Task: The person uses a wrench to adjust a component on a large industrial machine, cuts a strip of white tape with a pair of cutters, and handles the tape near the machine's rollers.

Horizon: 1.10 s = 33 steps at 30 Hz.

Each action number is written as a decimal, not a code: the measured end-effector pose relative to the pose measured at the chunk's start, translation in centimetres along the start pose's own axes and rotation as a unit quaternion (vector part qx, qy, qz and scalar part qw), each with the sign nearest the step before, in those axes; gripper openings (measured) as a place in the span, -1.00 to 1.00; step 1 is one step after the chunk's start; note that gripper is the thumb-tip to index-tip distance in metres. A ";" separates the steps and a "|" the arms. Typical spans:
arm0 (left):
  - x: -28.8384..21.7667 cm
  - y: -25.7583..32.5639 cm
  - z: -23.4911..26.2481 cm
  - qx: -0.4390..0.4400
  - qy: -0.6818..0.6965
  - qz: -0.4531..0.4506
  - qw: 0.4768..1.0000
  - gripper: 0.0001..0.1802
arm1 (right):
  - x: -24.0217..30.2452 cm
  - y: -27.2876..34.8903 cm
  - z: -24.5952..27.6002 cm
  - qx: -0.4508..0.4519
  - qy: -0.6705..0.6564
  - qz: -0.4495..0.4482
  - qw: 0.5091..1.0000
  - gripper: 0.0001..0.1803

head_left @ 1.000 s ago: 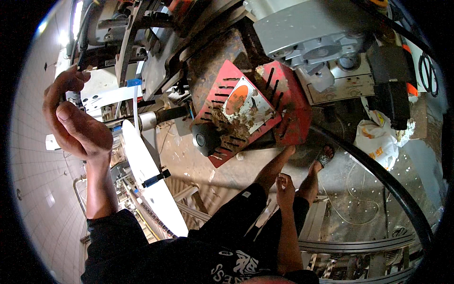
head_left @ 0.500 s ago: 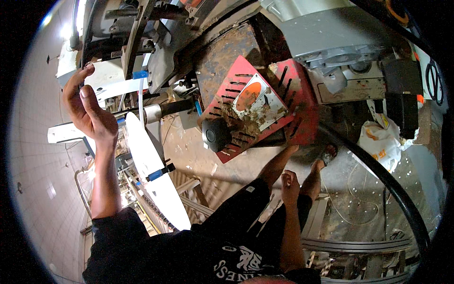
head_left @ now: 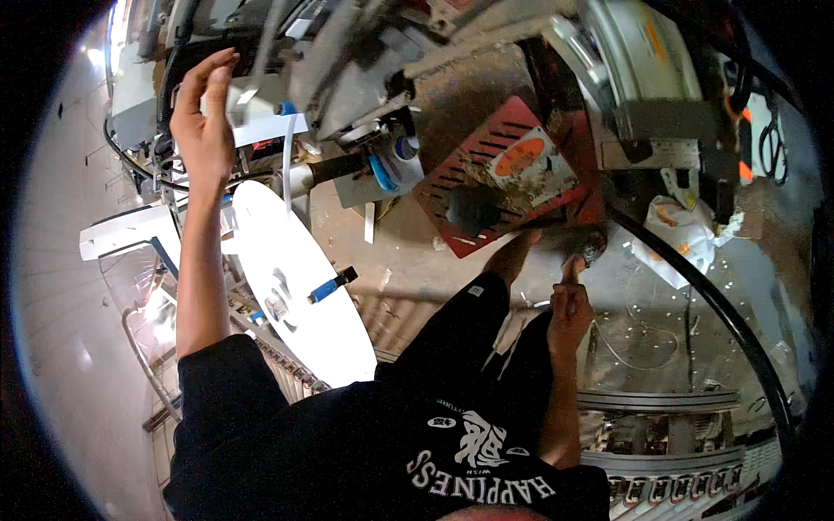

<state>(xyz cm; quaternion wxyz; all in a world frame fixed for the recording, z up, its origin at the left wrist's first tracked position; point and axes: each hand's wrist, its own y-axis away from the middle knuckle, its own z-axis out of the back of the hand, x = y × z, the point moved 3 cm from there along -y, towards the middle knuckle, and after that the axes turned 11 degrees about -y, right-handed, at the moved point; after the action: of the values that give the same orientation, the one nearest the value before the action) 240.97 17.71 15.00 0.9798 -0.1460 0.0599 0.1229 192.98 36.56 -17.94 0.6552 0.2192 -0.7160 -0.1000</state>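
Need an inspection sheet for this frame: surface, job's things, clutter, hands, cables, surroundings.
Surface: dusty floor with debris.
Job's things: white disc with a blue clip; white strip running up to the machine.
Clutter: red slotted cover; crumpled bag.
Hands: left hand raised, open, at the machine; right hand low, holding nothing.
Cables: thick black hose.
Surroundings: tiled wall at left.
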 end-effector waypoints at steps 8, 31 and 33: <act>-1.0 -2.1 1.8 0.026 -0.104 -0.170 0.980 -0.74 | 27.5 -5.9 -12.8 0.084 0.126 0.214 0.965 -0.39; -5.0 -7.5 -7.9 -0.039 0.673 0.638 0.372 0.10 | 29.3 -16.3 -22.5 0.332 0.158 0.081 0.926 -0.15; -4.4 -7.8 -8.8 -0.041 0.648 0.665 0.369 0.08 | 29.2 -16.6 -22.2 0.344 0.159 0.060 0.923 -0.11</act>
<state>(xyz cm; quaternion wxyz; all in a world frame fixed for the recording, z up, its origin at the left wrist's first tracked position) 237.99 6.82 9.46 0.2349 -0.1334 0.7493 0.6046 216.53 12.12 3.78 0.6491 0.4010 -0.6048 0.2282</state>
